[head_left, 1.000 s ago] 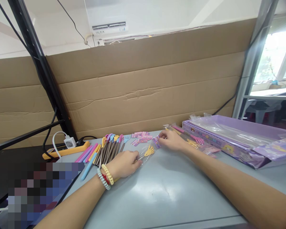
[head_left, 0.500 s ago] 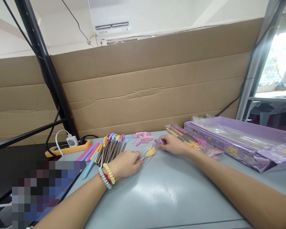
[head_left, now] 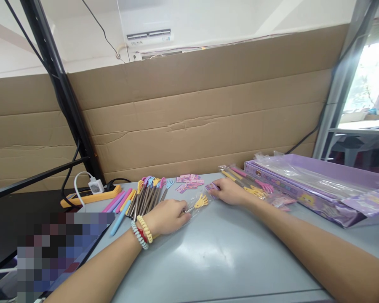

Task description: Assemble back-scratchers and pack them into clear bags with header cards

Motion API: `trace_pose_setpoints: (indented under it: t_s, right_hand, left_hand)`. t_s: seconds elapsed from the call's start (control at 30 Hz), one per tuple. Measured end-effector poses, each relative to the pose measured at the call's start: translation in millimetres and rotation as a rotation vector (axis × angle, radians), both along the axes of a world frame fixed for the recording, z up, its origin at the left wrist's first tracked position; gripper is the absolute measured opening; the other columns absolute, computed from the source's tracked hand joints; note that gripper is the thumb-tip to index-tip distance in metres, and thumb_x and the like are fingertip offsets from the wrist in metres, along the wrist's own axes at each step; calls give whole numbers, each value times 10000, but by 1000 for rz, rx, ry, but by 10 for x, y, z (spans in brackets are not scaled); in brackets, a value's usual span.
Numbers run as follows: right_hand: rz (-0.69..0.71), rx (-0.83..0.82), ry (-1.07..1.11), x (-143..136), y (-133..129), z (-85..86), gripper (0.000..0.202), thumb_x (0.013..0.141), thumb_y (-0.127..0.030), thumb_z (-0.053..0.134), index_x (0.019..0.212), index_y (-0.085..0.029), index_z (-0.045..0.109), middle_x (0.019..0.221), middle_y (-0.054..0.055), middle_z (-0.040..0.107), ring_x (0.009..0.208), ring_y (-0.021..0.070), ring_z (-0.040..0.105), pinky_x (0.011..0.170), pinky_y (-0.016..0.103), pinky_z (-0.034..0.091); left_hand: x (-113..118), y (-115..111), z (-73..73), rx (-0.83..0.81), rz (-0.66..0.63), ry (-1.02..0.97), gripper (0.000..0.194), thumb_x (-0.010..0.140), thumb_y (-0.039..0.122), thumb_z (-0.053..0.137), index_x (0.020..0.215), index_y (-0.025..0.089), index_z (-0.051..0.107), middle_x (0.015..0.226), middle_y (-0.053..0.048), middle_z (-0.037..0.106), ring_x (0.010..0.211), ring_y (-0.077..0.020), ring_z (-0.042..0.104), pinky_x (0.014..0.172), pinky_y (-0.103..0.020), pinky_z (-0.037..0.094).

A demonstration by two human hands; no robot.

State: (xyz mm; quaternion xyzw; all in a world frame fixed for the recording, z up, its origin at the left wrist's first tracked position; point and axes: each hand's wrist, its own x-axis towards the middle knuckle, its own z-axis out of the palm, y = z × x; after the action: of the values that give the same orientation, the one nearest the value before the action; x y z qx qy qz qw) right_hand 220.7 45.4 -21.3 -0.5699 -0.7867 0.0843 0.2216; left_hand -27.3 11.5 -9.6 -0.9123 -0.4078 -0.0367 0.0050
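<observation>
My left hand [head_left: 170, 215], with coiled bracelets at the wrist, is closed around a yellow hand-shaped back scratcher [head_left: 201, 201] in a clear plastic sleeve. The yellow head points up and right, past my fingers. My right hand [head_left: 228, 191] pinches a small purple printed card [head_left: 211, 187] just beyond the sleeve's far end. More pink-purple cards [head_left: 189, 182] lie scattered at the back. Left of them is a bunch of back scratchers [head_left: 148, 200] with dark metal shafts and coloured heads, their coloured handles [head_left: 120, 204] toward the left.
Bagged back scratchers [head_left: 249, 183] lie beyond my right hand. A purple display box [head_left: 303, 198] holding clear plastic sleeves stands at right. A yellow power strip [head_left: 93, 197] with a white charger sits at left. A cardboard panel [head_left: 192, 122] closes off the back of the grey table [head_left: 208, 269].
The back scratcher's yellow head and the card in my right hand have shifted very slightly to the right. Both hands keep their hold.
</observation>
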Motion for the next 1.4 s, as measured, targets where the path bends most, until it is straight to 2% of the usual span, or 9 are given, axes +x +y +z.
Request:
trace_pose_setpoints:
  t_s: [0.17, 0.4, 0.77, 0.93, 1.07, 1.17, 1.27, 1.33, 1.4]
  right_hand:
    - [-5, 27, -38, -22, -10, 4, 254, 785, -303, 492, 579, -185, 403, 558, -17, 448, 557, 113, 383, 535, 257, 236]
    - [48, -32, -6, -4, -2, 7, 75, 684, -228, 546, 650, -172, 510, 647, -1, 555, 623, 129, 467, 556, 243, 276]
    - [4, 24, 61, -34, -6, -24, 333, 862, -386, 412, 596, -187, 396, 566, -17, 446, 561, 115, 390, 547, 253, 255]
    - [-22, 52, 10, -54, -34, -5, 311, 828, -334, 472, 567, -188, 387, 534, -15, 435, 532, 114, 376, 537, 261, 235]
    - [14, 9, 23, -35, -26, -9, 215, 754, -291, 557, 592, -178, 472, 573, -12, 488, 562, 118, 410, 536, 251, 245]
    - [63, -11, 114, -11, -14, -11, 182, 727, -338, 607, 682, -166, 568, 646, -4, 550, 613, 131, 459, 543, 241, 279]
    - [45, 16, 228, -9, -17, -3, 323, 736, -458, 619, 855, -158, 617, 696, 4, 570, 628, 140, 481, 545, 243, 311]
    - [-18, 37, 302, -22, -27, 2, 509, 737, -539, 614, 1061, -148, 579, 709, 5, 568, 634, 148, 505, 551, 250, 340]
    - [-73, 57, 348, -45, -43, 0, 691, 736, -574, 613, 1248, -134, 464, 731, 10, 579, 663, 162, 540, 574, 260, 376]
  left_hand:
    - [5, 3, 0, 1, -13, -11, 309, 890, 412, 364, 802, 194, 566, 731, -40, 628, 645, -184, 577, 540, -293, 314]
    - [0, 24, -22, 5, -24, -27, 310, 884, 415, 369, 790, 196, 567, 712, -39, 617, 615, -181, 553, 527, -292, 287]
    - [-2, 21, -15, -8, -30, -44, 307, 887, 403, 362, 779, 201, 566, 693, -36, 610, 593, -178, 533, 519, -286, 268]
    - [6, 10, -10, -6, -24, -40, 302, 880, 408, 370, 765, 201, 558, 700, -42, 616, 596, -183, 535, 518, -287, 261]
    - [-2, 17, -33, 18, 11, -45, 285, 861, 402, 394, 739, 200, 554, 700, -48, 618, 591, -186, 532, 516, -292, 245]
    - [-11, 49, -46, 15, 44, -120, 260, 842, 380, 421, 726, 192, 558, 698, -52, 614, 605, -182, 526, 532, -294, 264]
    - [-17, 94, -35, -57, 75, -290, 247, 820, 386, 451, 718, 186, 555, 671, -31, 595, 612, -168, 506, 553, -288, 294]
    - [-19, 118, -14, -116, 115, -439, 267, 808, 414, 464, 687, 184, 528, 640, -6, 559, 606, -157, 482, 556, -280, 300]
    - [-15, 131, 7, -175, 169, -598, 303, 792, 452, 483, 652, 183, 483, 621, 16, 511, 601, -145, 456, 558, -272, 307]
